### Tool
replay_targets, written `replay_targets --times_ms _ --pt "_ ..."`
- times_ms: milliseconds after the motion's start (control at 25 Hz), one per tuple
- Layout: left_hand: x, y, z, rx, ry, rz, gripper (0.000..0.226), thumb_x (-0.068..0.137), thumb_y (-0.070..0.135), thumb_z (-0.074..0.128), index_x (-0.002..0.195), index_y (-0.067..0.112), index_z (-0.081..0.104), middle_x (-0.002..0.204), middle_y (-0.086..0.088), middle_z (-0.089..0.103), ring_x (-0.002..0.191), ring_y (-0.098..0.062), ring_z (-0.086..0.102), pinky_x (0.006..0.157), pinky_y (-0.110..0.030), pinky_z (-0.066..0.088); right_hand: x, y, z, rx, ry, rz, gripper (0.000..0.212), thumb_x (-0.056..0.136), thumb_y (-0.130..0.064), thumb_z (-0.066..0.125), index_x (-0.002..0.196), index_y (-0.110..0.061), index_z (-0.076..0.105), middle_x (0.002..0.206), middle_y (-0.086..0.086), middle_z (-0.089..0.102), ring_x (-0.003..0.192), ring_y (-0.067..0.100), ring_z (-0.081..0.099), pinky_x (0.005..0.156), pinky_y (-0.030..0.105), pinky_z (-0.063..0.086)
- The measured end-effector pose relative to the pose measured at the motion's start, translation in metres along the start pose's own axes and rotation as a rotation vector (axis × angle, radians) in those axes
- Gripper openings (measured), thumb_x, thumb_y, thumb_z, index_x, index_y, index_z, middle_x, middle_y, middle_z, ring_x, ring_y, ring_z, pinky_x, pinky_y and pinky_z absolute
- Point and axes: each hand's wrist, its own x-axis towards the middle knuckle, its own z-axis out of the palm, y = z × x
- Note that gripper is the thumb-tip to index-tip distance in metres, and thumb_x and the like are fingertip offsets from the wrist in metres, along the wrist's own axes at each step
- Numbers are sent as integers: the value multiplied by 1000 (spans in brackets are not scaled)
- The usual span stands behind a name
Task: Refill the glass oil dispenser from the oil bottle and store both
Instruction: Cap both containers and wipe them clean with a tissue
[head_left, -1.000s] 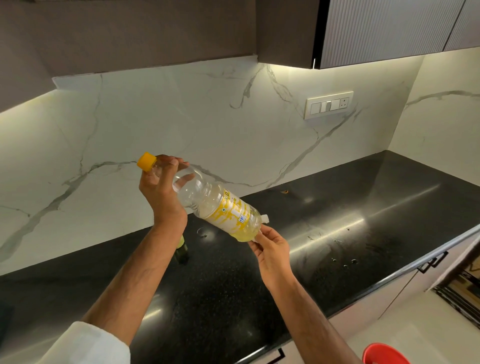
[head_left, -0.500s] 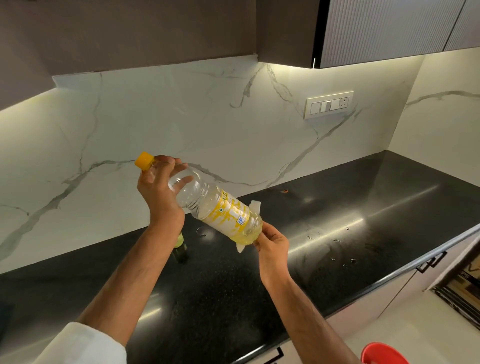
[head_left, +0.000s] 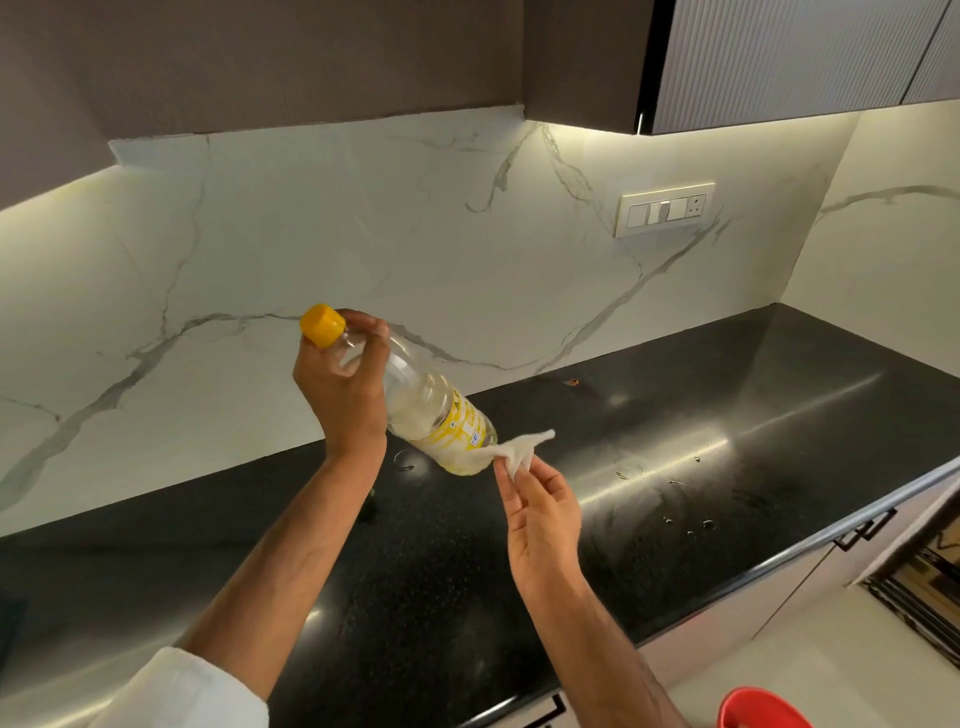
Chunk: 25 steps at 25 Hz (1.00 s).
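Two hands, both raised above the black countertop (head_left: 727, 441). Left hand (head_left: 340, 387) – fingers and thumb curled round the neck and shoulder of the oil bottle (head_left: 431, 410), just below its yellow cap (head_left: 322, 325); back of the hand faces the camera, forearm rising from a white sleeve (head_left: 176, 691) at lower left. Oil bottle – clear plastic, yellow label, tilted with cap up-left and base down-right, held in the air in front of the marble backsplash (head_left: 363, 234). Right hand (head_left: 543, 512) – thumb and fingertips pinching a small white tissue (head_left: 519, 452), remaining fingers loosely bent; tissue touches the bottle's lower end. Right forearm enters from the bottom edge, angled up-left. Red round object (head_left: 761, 709) partly visible at bottom right, on the floor side
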Motion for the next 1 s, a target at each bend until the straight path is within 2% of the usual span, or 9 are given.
replay_targets --times_ms 160,280,400,480,560,680,760,880,1000 --pt "-2 -5 5 -39 26 -87 9 86 18 70 94 16 66 96 -20 71 93 -37 70 78 -60 59 0 2 -7 -829 -130 -571 23 97 -3 67 117 -15 71 109 -5 72 103 11 69 83 20 58" --pt "0 -6 9 -60 85 -178 16 85 20 70 96 10 67 97 -19 72 93 -34 72 74 -54 62 -2 18 -22 -1176 -376 -801 26 96 -2 66 118 -16 65 116 -11 58 109 7 61 83 16 54" --pt "1 -12 10 -48 86 -264 22 86 19 70 101 4 67 97 -14 74 91 -27 73 75 -52 63 -4 20 -27 -1282 -591 -690 28 91 -2 68 111 -22 65 111 -14 60 101 3 61 78 17 54" --pt "-3 -18 10 57 22 -237 13 85 20 73 95 13 68 89 0 75 87 -19 73 78 -51 62 -8 8 -20 -1042 -597 -449 34 89 5 62 108 -23 61 98 -5 63 82 7 60 65 23 51" --pt "-11 -22 7 178 -63 -190 11 86 19 75 94 17 68 86 9 73 85 -11 71 81 -43 61 -3 -10 -14 -843 -485 -375 36 86 8 55 106 -23 59 95 3 62 77 15 58 63 28 50" --pt "-17 -29 0 247 -149 -186 10 86 19 75 92 22 68 84 15 71 87 -6 69 81 -33 58 18 -29 -9 -843 -291 -351 44 91 8 53 109 -30 62 104 0 69 88 14 69 71 28 58" --pt "-21 -30 -1 269 -180 -195 10 86 20 75 89 25 68 82 19 71 87 -2 68 81 -30 55 27 -30 -1 -975 -279 -401 47 96 6 52 110 -35 67 108 -5 70 94 14 70 75 30 61" --pt "-30 -27 2 282 -195 -201 8 86 20 76 89 23 69 84 15 71 88 0 68 80 -27 52 28 -13 13 -1191 -444 -425 46 95 3 53 115 -35 72 117 -9 65 101 6 64 81 25 52" --pt "-33 -26 2 306 -174 -189 10 86 24 75 89 28 67 86 15 72 88 -1 68 79 -25 53 21 3 12 -1195 -662 -198 58 86 -20 64 139 -40 51 134 -12 49 125 10 54 100 28 50"
